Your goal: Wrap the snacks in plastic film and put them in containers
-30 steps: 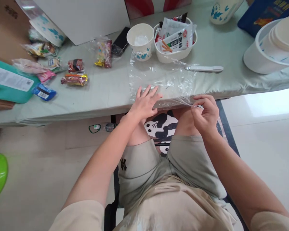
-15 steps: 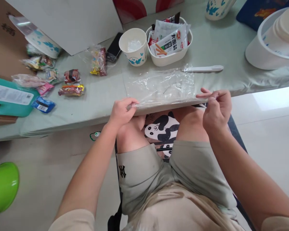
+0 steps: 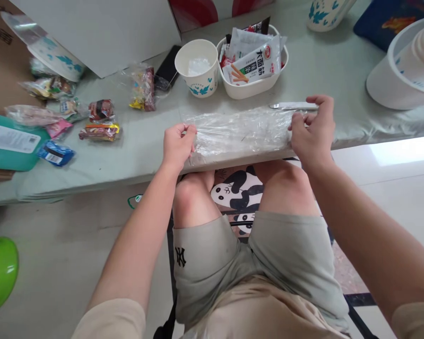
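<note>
A clear plastic bag [image 3: 240,134] lies flat near the front edge of the pale green table [image 3: 144,146], folded over on itself. My left hand [image 3: 178,146] pinches the bag's left end, fingers closed on the film. At the bag's right end my right hand [image 3: 313,129] is closed on the film too, with the thumb and forefinger raised. A white knife-like tool [image 3: 293,106] lies just beyond the bag, next to my right hand.
Behind the bag stand a paper cup [image 3: 198,66] and a white bowl of snack packets [image 3: 252,61]. Loose wrapped snacks [image 3: 99,120] lie at the left beside a teal box [image 3: 10,146]. A large white basin [image 3: 404,66] sits at the right. My knees are under the table edge.
My left hand went from flat on the bag to pinching its left end. Both hands then moved the near edge of the bag away from me, folding it over.
</note>
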`<state>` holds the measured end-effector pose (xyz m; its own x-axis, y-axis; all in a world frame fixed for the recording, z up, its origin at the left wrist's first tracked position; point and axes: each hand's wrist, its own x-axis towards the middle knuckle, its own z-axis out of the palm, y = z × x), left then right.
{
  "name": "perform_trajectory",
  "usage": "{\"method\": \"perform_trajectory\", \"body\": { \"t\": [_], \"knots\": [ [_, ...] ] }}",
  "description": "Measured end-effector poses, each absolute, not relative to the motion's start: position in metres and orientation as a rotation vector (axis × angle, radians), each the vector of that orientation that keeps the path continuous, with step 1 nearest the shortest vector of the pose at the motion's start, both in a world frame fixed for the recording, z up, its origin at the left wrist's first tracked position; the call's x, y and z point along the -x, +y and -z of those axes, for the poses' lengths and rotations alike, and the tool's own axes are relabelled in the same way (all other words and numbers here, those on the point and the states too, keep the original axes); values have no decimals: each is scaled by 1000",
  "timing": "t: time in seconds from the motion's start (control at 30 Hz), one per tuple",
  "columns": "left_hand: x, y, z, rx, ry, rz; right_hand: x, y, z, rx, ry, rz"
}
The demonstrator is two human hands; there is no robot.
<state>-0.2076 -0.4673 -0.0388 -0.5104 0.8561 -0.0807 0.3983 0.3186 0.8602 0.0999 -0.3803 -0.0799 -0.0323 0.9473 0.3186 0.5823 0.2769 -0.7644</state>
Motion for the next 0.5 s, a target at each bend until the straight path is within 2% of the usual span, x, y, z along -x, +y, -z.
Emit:
{"method": "perform_trajectory", "body": {
  "t": [0.13,0.33,0.5],
  "knots": [
    [215,-456,47,-1242,2165,-939,-97,-376,71,1580,-1737,-478],
    [218,-436,36,-1430,2170,-906,-92,-371,60,1705,-1761,-423],
    [224,-414,30,-1607,2091,-995,-90,-373,58,1739,-1488,-689]
  ]
}}
